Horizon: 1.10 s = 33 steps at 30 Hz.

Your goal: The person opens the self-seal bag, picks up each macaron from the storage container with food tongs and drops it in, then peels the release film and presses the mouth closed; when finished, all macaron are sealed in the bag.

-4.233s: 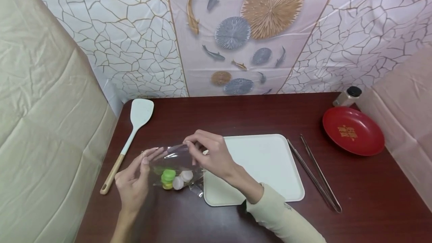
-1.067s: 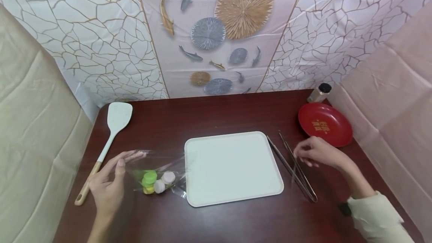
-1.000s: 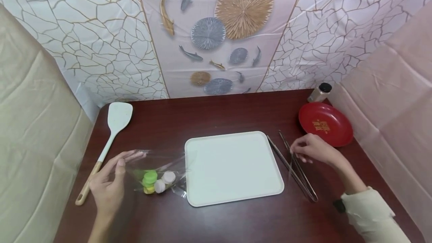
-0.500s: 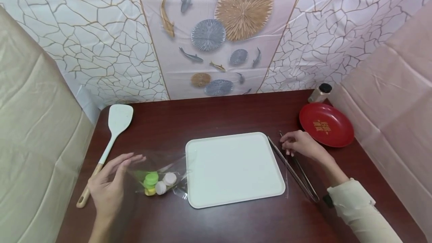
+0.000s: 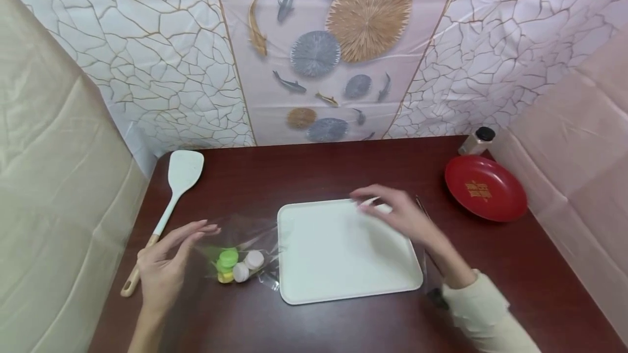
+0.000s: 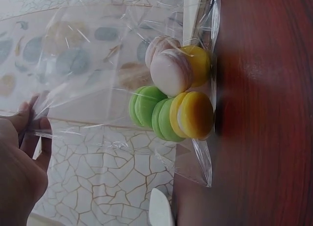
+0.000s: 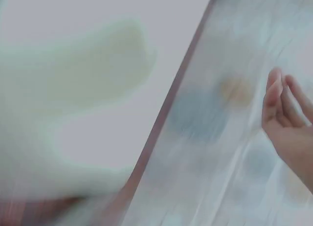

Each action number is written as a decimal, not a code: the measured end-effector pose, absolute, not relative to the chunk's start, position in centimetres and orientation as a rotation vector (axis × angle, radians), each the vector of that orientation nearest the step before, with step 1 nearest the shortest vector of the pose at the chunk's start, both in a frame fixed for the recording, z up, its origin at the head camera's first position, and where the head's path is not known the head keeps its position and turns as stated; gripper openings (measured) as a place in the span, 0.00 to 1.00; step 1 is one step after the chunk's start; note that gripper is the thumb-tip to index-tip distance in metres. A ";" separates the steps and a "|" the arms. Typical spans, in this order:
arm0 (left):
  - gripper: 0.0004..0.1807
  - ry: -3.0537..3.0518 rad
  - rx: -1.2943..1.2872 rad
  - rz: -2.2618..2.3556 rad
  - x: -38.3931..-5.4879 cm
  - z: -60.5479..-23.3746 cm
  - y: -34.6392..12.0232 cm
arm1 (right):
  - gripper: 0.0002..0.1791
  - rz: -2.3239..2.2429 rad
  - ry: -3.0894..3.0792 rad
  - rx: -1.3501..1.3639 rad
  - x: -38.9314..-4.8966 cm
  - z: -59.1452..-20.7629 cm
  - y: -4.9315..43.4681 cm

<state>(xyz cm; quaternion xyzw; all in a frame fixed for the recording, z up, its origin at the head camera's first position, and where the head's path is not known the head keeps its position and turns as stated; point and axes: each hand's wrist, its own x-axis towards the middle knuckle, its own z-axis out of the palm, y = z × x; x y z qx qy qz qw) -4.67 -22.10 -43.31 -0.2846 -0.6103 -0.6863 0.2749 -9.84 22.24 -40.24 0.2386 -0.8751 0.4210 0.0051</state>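
My left hand point(image 5: 164, 268) pinches the edge of a clear plastic bag point(image 6: 98, 96) between thumb and fingers. Inside the bag, pressed together at its bottom, are several macarons: green point(image 5: 228, 257), pale pink point(image 5: 254, 259) and yellow point(image 6: 195, 116). The bag's far corner lies by the left edge of a white tray point(image 5: 338, 255). Over the tray's upper right corner is my right hand point(image 5: 397, 214), fingers loosely bent and apart, nothing visible between them. A faint clear strip point(image 5: 424, 266) appears along the tray's right edge. The right forearm covers most of the metal tongs point(image 5: 423, 208).
A white spatula point(image 5: 183, 170) with a wooden handle lies at the table's left. Toward the far right sit a red plate point(image 5: 500, 195) with gold characters and a small black-capped jar point(image 5: 477, 141). Printed cloth point(image 5: 196, 70) hangs behind the dark red table point(image 5: 275, 173).
My right hand left the bag and went right with a thin clear strip, released it beside the tray, then came back leftward over the tray. My left hand keeps holding the bag.
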 end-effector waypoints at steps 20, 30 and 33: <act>0.14 -1.798 -0.725 -1.856 -5.0 -43.6 -23.9 | 0.14 1.636 -2.241 1.193 -8.9 -42.5 7.2; 0.17 -1.844 -0.844 -1.883 -5.7 -43.3 -24.7 | 0.15 1.786 -2.085 1.321 -10.5 -43.6 7.4; 0.18 -1.813 -0.948 -1.870 -5.9 -43.5 -25.2 | 0.15 1.831 -2.034 1.431 -11.1 -43.8 7.5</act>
